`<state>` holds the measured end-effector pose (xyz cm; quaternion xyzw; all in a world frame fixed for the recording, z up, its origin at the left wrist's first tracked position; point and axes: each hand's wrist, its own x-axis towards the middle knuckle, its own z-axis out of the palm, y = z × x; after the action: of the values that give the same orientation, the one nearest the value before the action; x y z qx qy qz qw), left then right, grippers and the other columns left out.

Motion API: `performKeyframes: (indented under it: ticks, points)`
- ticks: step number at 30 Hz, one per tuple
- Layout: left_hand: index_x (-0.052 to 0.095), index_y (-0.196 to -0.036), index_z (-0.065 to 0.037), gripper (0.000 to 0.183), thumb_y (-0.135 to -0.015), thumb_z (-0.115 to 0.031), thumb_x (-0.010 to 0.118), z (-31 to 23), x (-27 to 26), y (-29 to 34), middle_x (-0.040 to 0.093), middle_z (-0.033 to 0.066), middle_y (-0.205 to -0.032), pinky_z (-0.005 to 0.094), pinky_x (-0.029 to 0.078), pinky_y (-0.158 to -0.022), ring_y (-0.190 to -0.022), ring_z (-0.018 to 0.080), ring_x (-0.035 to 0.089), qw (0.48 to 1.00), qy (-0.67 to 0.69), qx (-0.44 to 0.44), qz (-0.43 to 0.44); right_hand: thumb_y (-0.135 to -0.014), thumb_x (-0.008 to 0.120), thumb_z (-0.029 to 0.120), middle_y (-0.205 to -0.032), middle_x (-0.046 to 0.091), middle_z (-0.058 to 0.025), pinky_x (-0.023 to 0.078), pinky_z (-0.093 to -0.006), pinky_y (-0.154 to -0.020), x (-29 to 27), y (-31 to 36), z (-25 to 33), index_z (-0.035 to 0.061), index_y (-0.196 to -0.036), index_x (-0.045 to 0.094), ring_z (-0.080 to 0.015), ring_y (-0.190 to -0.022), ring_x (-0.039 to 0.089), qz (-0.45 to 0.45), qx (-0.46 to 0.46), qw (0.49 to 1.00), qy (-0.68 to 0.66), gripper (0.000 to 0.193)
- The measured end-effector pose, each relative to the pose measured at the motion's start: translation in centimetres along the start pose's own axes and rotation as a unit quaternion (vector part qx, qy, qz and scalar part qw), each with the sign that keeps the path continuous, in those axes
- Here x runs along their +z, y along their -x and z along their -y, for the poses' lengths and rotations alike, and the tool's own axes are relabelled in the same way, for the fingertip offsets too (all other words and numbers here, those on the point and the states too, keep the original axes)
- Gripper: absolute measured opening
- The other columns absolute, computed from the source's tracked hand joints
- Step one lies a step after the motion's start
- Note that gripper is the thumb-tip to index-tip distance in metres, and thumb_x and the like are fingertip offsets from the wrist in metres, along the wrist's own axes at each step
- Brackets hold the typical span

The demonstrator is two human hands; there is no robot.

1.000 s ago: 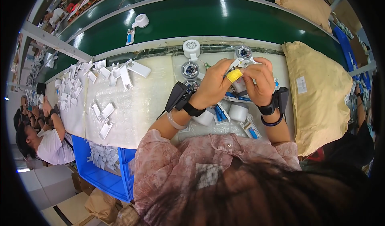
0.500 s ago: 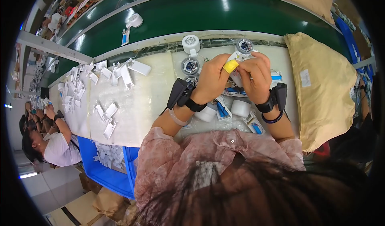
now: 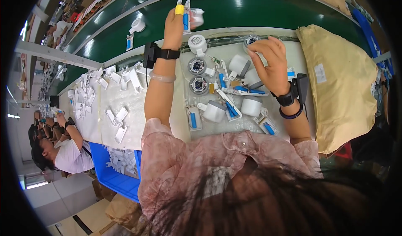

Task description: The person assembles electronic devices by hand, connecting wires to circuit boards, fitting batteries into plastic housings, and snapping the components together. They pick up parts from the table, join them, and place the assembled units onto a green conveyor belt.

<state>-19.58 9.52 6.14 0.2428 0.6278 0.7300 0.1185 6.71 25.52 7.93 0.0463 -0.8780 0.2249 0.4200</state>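
Note:
My left hand (image 3: 172, 28), a yellow cover on one fingertip, is stretched out over the green conveyor belt. It grips an opened white handheld fan (image 3: 186, 21) with a blue battery in its handle; the fan's head is blurred. My right hand (image 3: 270, 66) hovers above the right of the work table, fingers bent but apart and holding nothing. Its fingertips are near a round fan head (image 3: 251, 40) with a circuit board inside. Below and left of it lie several white fan heads (image 3: 252, 106) and open handles with blue batteries (image 3: 231, 109).
The green conveyor belt (image 3: 268, 12) runs along the far side, carrying another fan (image 3: 137, 25) at left. White plastic shells (image 3: 121, 115) lie on the table's left part. A blue bin (image 3: 106, 175) stands below left, a brown sack (image 3: 341, 93) at right. A co-worker (image 3: 69, 152) sits at far left.
My hands were together over the table and have parted. The left one has moved away and left to the belt with the fan; the right one has let go and stayed over the table.

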Motion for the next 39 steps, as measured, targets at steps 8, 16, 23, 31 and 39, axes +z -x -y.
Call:
performKeyframes:
  ticks: [8, 16, 23, 31, 39]
  points:
    - [0.067, -0.104, -0.005, 0.035, -0.069, -0.009, 0.067, 1.0, -0.2, 5.4, 0.057, 0.0136, -0.121, 0.0435, 0.040, -0.095, -0.110, 0.0372, 0.051, 0.819, -0.490, 0.243, 0.171, -0.086, 0.066, 0.005, -0.091, 0.066, -0.0048, 0.037, -0.0431, -0.101, 0.2, 0.4, -0.8, 0.0071, -0.099, 0.067, -0.0217, -0.090, 0.062, 0.026, 0.021, 0.999, 0.004, 0.014]
    - [0.074, -0.084, -0.009, 0.019, -0.067, -0.014, 0.069, 0.8, 3.4, 8.7, 0.057, 0.0100, -0.119, 0.0523, 0.041, -0.092, -0.116, 0.0293, 0.049, 0.674, -0.699, 0.157, 0.181, -0.087, 0.065, 0.005, -0.083, 0.066, -0.0037, 0.036, -0.0436, -0.101, 0.9, 0.7, -0.3, 0.0072, -0.097, 0.067, -0.0204, -0.082, 0.063, 0.054, 0.010, 0.998, -0.014, 0.011]
    - [0.073, -0.083, -0.009, 0.017, -0.070, -0.003, 0.065, -0.1, 3.3, 8.6, 0.059, 0.0084, -0.102, 0.0429, 0.045, -0.083, -0.101, 0.0290, 0.054, 0.767, -0.558, 0.313, 0.042, -0.086, 0.065, 0.006, -0.092, 0.068, -0.0043, 0.036, -0.0425, -0.101, 0.7, 0.9, -0.3, 0.0076, -0.099, 0.067, -0.0216, -0.086, 0.063, 0.075, 0.012, 0.997, -0.018, 0.013]
    - [0.070, -0.107, -0.004, 0.021, -0.087, -0.002, 0.066, -3.5, 6.2, 11.9, 0.067, 0.0008, -0.084, 0.0214, 0.046, -0.056, -0.065, 0.0052, 0.058, 0.990, -0.041, 0.063, 0.120, -0.083, 0.070, 0.008, -0.130, 0.054, -0.0137, 0.037, -0.0405, -0.104, 0.2, 0.3, 1.0, 0.0081, -0.127, 0.057, -0.0333, -0.119, 0.050, 0.088, -0.005, 0.989, -0.116, 0.046]
    - [0.066, -0.107, -0.003, 0.019, -0.090, 0.001, 0.060, -3.5, 7.7, 12.9, 0.068, 0.0037, -0.102, 0.0218, 0.050, -0.075, -0.091, 0.0079, 0.062, 0.976, 0.043, 0.028, 0.212, -0.079, 0.073, 0.006, -0.109, 0.062, -0.0125, 0.046, -0.0330, -0.088, 0.0, 0.3, -0.1, 0.0026, -0.122, 0.059, -0.0218, -0.098, 0.059, 0.123, 0.064, 0.949, -0.282, 0.046]
